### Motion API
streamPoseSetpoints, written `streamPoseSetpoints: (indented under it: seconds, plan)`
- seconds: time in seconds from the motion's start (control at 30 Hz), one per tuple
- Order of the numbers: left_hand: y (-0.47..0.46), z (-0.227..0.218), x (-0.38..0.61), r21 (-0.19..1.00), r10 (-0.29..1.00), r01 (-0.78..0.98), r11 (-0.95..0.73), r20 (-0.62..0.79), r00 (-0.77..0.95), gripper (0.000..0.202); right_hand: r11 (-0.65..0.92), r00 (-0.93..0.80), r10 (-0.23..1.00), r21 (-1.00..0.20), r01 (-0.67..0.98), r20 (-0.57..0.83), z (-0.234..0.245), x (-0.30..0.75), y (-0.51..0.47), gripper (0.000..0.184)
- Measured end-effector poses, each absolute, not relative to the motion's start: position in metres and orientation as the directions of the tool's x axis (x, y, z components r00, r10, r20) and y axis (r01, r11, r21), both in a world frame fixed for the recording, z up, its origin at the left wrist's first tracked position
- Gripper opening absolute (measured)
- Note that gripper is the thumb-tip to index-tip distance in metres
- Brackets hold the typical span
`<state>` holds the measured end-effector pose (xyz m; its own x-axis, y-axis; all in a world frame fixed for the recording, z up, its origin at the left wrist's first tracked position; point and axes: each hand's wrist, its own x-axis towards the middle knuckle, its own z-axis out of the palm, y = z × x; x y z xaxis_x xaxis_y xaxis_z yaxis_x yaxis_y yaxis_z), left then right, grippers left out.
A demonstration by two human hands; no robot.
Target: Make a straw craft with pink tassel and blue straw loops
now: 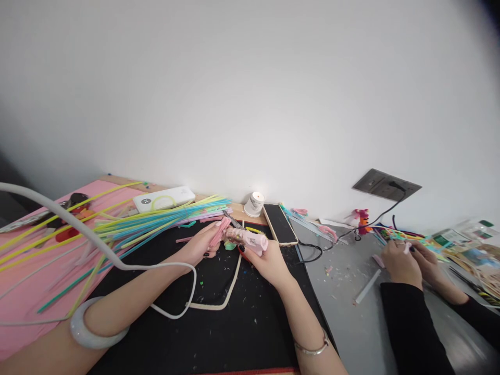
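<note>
My right hand point(265, 260) grips a pink glue gun point(250, 239) over the black mat point(234, 312), with the nozzle pointing left. Close to the gun's tip, my left hand point(197, 245) pinches a small bundle of pink straw pieces point(219, 232). A small green piece point(229, 245) lies just below the gun. The gun's cream cord point(230, 289) loops down across the mat. A long fan of thin coloured straws point(128, 224) spreads to the left from beside my left hand.
A white power bank point(164, 199), a small white cup point(254, 203) and a phone point(279, 224) lie by the wall. A white cable point(97, 245) crosses my left arm. At the right, another person's hands point(406, 260) in black sleeves work among coloured straws; a wall socket point(386, 184) is above.
</note>
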<state>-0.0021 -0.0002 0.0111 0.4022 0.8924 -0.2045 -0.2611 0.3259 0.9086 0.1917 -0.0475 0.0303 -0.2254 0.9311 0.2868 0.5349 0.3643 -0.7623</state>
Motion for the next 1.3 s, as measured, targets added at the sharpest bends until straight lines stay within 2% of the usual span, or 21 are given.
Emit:
streamPoseSetpoints:
  seconds: [0.4,0.7,1.3]
  plan:
    - [-0.0025,0.0161,-0.0021,0.913,0.888,-0.237,0.331,-0.217,0.406,0.039,0.36,-0.19,0.932,-0.734,0.575,0.308,0.0305,0.1938,-0.0469,0.022]
    - [-0.0002,0.0127,-0.0018,0.914,0.879,-0.212,0.347,-0.238,0.413,0.039,0.358,-0.167,0.931,-0.725,0.588,0.324,0.0312,0.1941,-0.0461,0.029]
    - [-0.0018,0.0156,-0.003,0.905,0.882,-0.238,0.353,-0.236,0.408,0.039,0.351,-0.17,0.935,-0.736,0.579,0.312,0.0297,0.1951,-0.0452,0.028]
